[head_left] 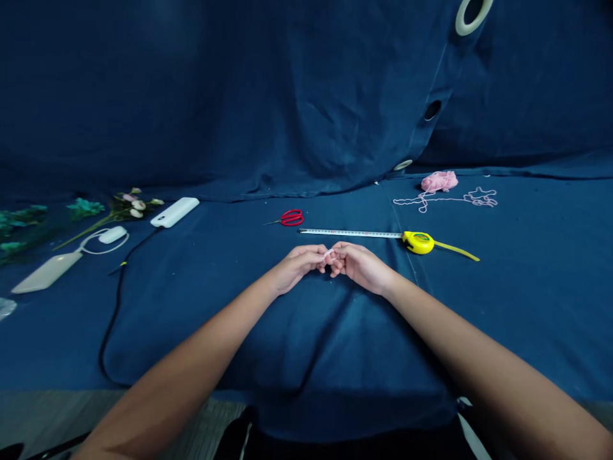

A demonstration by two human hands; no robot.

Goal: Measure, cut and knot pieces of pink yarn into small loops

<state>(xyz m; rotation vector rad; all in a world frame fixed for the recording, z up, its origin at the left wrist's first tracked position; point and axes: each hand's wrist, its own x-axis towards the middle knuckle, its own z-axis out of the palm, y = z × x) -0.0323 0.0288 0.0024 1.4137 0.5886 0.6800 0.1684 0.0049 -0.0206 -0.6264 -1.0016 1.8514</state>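
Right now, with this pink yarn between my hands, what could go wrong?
The pink yarn shows only as a small bit pinched between your left hand and right hand, so it might slip free onto the cloth. The extended tape measure blade lies just beyond your fingers, so a careless forward move could knock it.
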